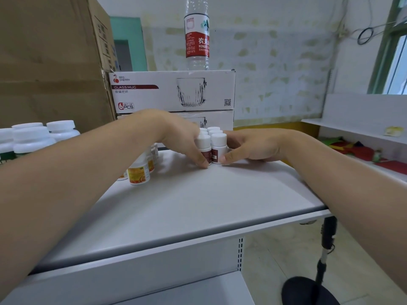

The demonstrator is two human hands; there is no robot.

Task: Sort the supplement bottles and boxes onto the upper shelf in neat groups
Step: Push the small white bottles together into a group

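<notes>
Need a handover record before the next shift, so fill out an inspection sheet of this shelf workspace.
Surface: upper shelf, white, flat.
Job's things: small red-labelled bottles clustered at the back; orange-labelled bottles left of them; large white-capped bottles far left.
Clutter: water bottle standing on stacked glass mug boxes.
Hands: left hand and right hand cup the red-labelled cluster from either side.
Cables: cable coil hanging on the wall, upper right.
Surroundings: cardboard cartons left, window right, black stand base on the floor.

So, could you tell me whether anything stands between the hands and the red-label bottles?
Nothing visible does: the left hand and right hand hold the red-label bottles from either side. The mug boxes stand just behind them, the orange bottles to their left.
</notes>
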